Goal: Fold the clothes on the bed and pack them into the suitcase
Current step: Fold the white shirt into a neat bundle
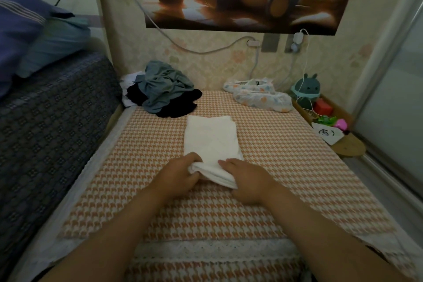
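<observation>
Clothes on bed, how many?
4 visible: white garment centre, gripped by left hand, right hand on it; grey top, black piece, white piece piled far left. More may be hidden.

Only the person's arms are in view. The left hand (180,174) and the right hand (247,181) are bare, with short, rounded fingers; the nails are too blurred to make out. The knuckles of the right hand show as a low ridge. The left forearm (119,231) and the right forearm (320,224) are also bare, uncovered from the wrist to the bottom edge of the picture. They look smooth, wide at that edge under the wide-angle lens and narrowing to the wrists. A dark patch (375,250) lies just beside the right forearm near the bottom right corner; whether it is clothing cannot be told.
</observation>
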The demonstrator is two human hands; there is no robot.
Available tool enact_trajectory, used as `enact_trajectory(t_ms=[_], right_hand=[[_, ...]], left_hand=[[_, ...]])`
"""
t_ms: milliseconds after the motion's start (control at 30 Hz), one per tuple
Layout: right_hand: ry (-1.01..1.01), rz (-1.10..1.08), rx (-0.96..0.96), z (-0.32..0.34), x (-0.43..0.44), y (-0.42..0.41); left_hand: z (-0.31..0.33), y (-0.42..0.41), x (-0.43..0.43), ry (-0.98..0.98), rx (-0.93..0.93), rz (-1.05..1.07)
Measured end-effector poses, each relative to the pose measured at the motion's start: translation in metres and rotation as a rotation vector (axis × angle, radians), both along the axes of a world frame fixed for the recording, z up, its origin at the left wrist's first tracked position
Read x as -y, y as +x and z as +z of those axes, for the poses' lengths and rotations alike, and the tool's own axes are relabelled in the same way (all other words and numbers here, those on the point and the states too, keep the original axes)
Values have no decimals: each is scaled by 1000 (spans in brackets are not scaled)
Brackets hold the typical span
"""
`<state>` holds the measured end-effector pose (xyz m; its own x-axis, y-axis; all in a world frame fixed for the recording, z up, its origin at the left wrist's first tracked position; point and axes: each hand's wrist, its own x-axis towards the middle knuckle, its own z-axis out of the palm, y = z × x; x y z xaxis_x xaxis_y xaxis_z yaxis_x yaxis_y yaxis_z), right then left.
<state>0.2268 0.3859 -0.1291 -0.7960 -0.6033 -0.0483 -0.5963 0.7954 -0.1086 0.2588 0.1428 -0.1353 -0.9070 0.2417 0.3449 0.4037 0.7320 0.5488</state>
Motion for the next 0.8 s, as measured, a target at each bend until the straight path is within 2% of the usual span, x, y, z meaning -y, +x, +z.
enact_trajectory(t_ms=[167, 300, 400, 467, 567, 633, 700, 733, 800], right_hand=[[-337, -69, 3, 5, -9, -12], [-707, -212, 1, 24, -13, -12], [-929, -336, 90, 25, -19, -14], [-958, -437, 124, 18, -16, -16], [-934, -548, 69, 10, -2, -19], [-914, -615, 28, 7, 5, -24], [-875, -665, -9, 4, 10, -30], [-861, -681, -21, 2, 11, -33], [-856, -705, -59, 0, 14, -40]], left_hand=[[-3, 3, 1, 144, 46, 75], [12, -1, -4, 362, 86, 271], [16, -3, -6, 421, 148, 345], [14, -3, -10, 371, 122, 433], [16, -2, -23, 337, 14, 532], [18, -6, -31, 69, -286, 449], [13, -10, -42, -282, -490, 155], [8, -11, -47, -420, -475, 23], [-6, -12, -54, -562, -311, -30]])
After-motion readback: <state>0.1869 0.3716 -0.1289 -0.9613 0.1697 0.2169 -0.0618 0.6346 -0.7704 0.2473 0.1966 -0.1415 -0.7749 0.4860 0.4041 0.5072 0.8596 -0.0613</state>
